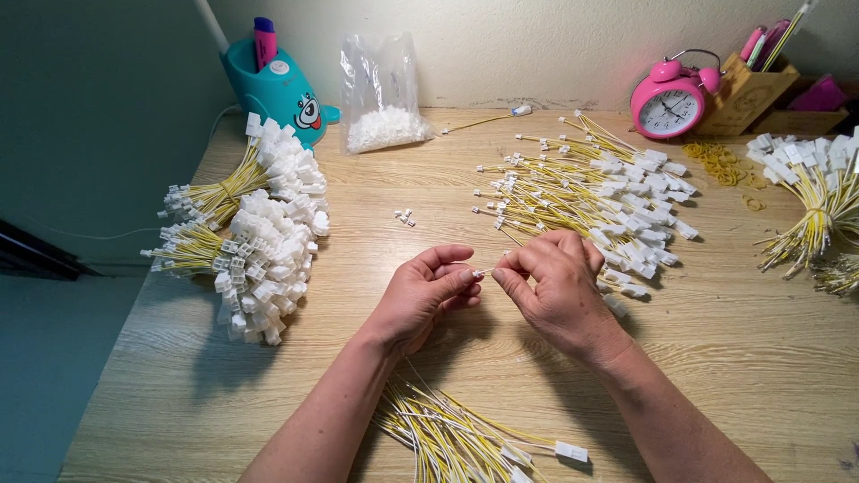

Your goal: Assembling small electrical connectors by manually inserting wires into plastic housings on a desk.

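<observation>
Pale wooden tabletop (734,358) is strewn with bundles of yellow-and-white wires with white plastic connectors (259,224), a loose pile (599,197) just beyond the hands. Right hand (559,291) and left hand (425,291) are closed in pinches, fingertips meeting on one thin wire end with a small white terminal (484,271), held above the table centre.

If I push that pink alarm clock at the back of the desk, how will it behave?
The pink alarm clock stands upright on small feet, so a high push would probably tip it rather than slide it. Its round body might roll once down. The pen holder beside it could stop it.
</observation>
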